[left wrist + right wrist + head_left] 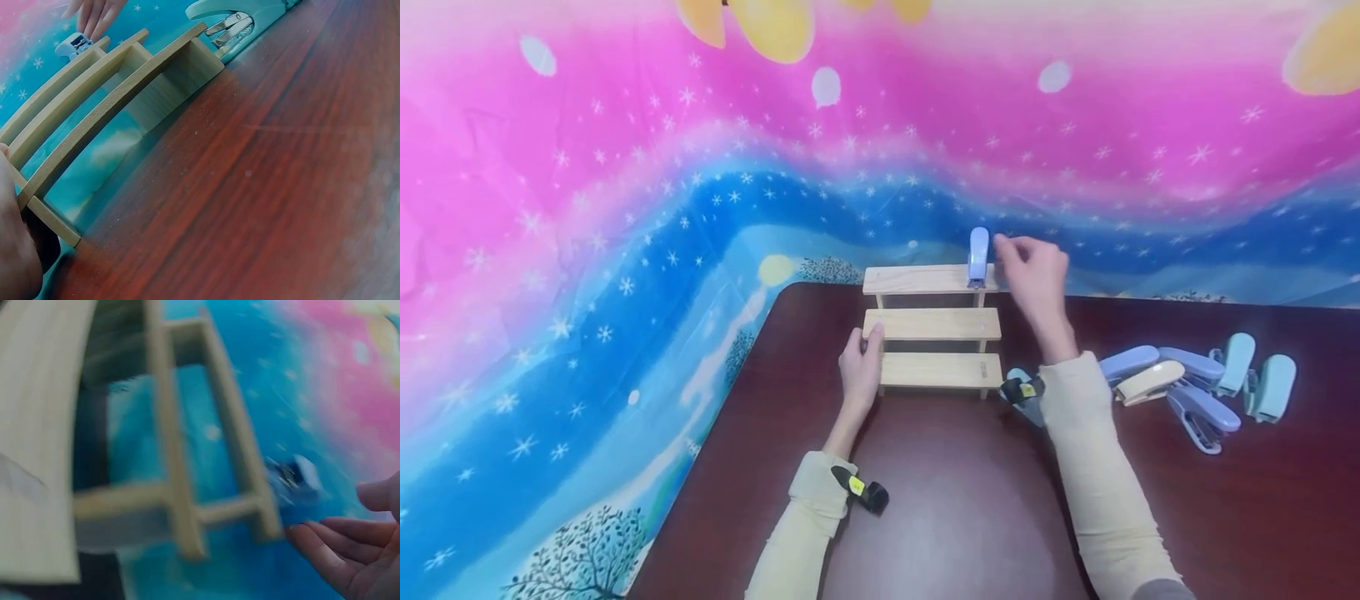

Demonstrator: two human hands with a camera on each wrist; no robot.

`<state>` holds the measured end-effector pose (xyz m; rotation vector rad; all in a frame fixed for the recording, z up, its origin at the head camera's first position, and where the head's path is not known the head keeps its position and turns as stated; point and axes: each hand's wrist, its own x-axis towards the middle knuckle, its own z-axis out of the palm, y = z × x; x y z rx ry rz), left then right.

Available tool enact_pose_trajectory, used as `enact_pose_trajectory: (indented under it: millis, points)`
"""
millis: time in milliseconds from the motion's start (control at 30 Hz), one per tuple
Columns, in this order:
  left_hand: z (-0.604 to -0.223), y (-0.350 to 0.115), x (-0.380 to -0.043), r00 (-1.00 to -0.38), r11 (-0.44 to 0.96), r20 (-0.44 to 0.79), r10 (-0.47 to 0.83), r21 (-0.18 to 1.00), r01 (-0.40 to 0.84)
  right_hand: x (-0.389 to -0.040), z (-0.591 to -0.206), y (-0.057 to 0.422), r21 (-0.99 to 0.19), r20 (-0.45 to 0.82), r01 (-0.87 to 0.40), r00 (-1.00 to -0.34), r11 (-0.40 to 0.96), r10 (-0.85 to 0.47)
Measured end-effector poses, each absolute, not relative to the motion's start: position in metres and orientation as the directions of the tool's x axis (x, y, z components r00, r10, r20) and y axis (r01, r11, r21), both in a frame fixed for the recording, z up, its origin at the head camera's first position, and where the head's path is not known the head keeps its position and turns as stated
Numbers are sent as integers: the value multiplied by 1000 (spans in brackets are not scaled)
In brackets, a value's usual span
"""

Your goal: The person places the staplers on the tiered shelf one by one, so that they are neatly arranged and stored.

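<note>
A three-tier wooden stand (pixel 931 323) is set on the dark table, its tiers rising like steps toward the back. My left hand (pixel 861 367) grips its left end, thumb over the middle tier. On the top tier, near the right end, stands a light blue stapler (pixel 978 257). My right hand (pixel 1033 271) is just to the right of that stapler, thumb and fingers parted with nothing between them. In the right wrist view the fingers (pixel 337 550) are beside the blurred stapler (pixel 292 481), with a gap from the thumb.
Several staplers lie on the table to the right: lavender ones (pixel 1126 363), a cream one (pixel 1150 382) and mint ones (pixel 1275 389). Another mint stapler (pixel 240 25) sits by the stand's right end, partly behind my right wrist. A patterned cloth (pixel 625 208) hangs behind the table.
</note>
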<state>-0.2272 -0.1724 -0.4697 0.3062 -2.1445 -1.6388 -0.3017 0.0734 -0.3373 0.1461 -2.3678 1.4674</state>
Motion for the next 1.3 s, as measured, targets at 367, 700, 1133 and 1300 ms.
enact_pose_trajectory:
  millis: [367, 700, 1133, 1300]
  points:
    - [-466, -173, -231, -878, 321, 203, -434, 945, 61, -272, -316, 165, -863, 301, -217, -946, 455, 120]
    - [-464, -179, -232, -893, 330, 184, -411, 943, 42, -259, -323, 235, -832, 237, -151, -967, 534, 95]
    - [-466, -178, -231, -896, 338, 180, -406, 940, 36, -255, -354, 289, -599, 58, -170, -984, 782, -169]
    - [-465, -177, -230, -895, 349, 181, -409, 937, 30, -256, -365, 298, -550, -105, -192, -950, 813, -295]
